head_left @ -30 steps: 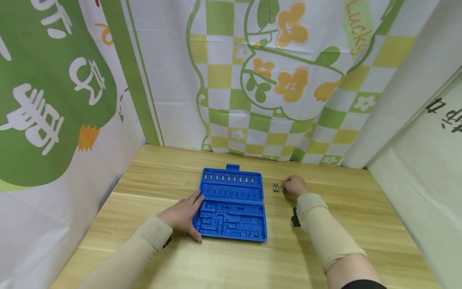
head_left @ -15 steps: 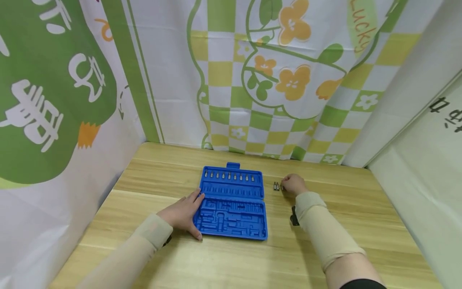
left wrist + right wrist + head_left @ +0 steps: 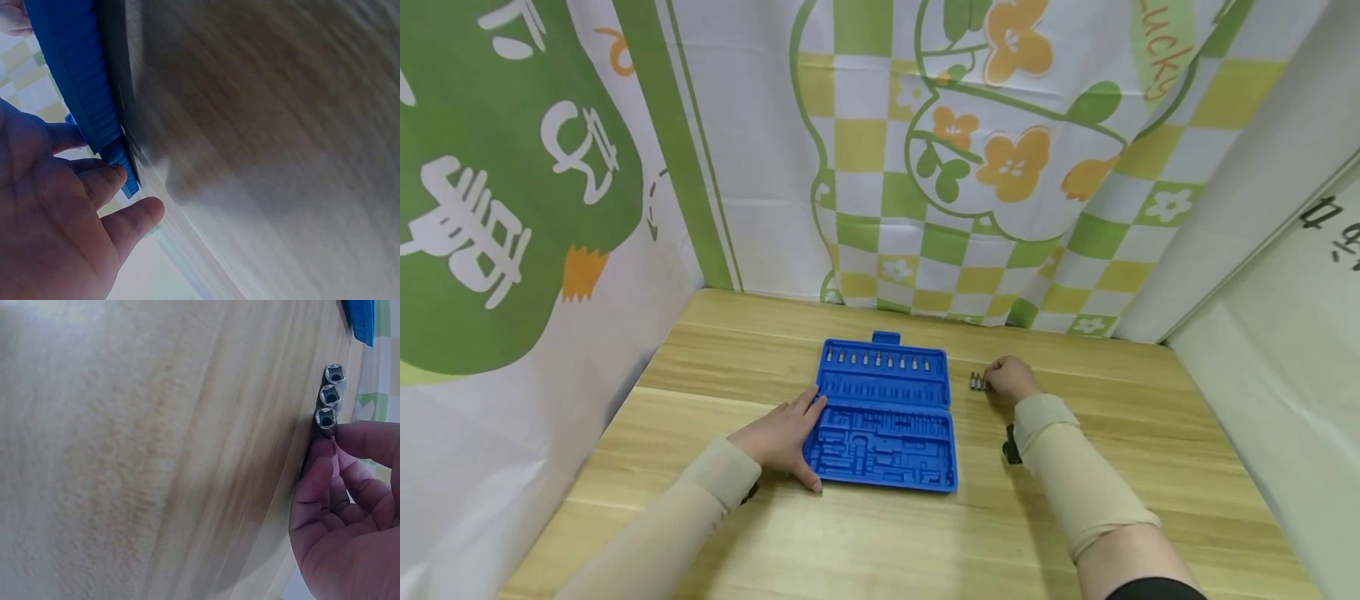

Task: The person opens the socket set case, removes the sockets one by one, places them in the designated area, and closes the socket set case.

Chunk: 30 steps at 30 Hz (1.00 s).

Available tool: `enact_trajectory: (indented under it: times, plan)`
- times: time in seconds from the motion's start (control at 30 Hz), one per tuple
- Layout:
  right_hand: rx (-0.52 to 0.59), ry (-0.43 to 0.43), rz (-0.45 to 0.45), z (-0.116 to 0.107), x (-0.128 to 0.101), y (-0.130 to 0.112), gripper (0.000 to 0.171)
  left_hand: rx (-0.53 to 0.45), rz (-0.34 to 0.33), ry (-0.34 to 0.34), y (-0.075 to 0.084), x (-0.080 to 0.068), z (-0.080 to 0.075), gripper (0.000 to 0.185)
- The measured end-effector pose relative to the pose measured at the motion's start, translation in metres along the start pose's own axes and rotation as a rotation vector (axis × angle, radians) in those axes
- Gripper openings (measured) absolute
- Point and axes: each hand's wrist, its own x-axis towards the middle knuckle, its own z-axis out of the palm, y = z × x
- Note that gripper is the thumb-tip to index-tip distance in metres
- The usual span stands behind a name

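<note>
A blue plastic tool case [image 3: 883,483] lies unfolded on the wooden table, with several small metal bit sockets [image 3: 877,359] standing in a row in its far half. My left hand [image 3: 781,437] rests against the case's left edge with fingers spread, the thumb near the front corner. Right of the case, three bit sockets lie side by side on the table, square holes facing the right wrist camera. My right hand [image 3: 1015,380] pinches the rightmost bit socket [image 3: 325,419] at its side, between thumb and curled fingers, which partly hide it.
Moulded slots fill the near half of the case, and a latch tab [image 3: 886,337] sticks out at its far edge. A printed curtain [image 3: 917,275] hangs behind the wooden table [image 3: 865,542], and white sheets flank both sides.
My right hand has brought the third bit socket left, up against the other two. The left hand keeps its place on the case. The head view has tilted slightly.
</note>
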Motion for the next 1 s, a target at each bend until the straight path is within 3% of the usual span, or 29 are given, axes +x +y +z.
enact_trajectory:
  times: [0.53, 0.73, 1.0]
  plan:
    - [0.059, 0.036, 0.009, 0.0, -0.003, -0.004, 0.031, 0.0, 0.0, -0.001, -0.003, 0.001, 0.001, 0.143]
    - [0.008, 0.06, -0.045, 0.001, 0.004, -0.026, 0.03, -0.004, -0.001, -0.002, -0.004, 0.0, 0.0, 0.142]
    - [0.075, -0.009, -0.079, 0.02, 0.017, -0.065, 0.034, -0.021, -0.001, -0.005, -0.001, -0.001, 0.0, 0.141]
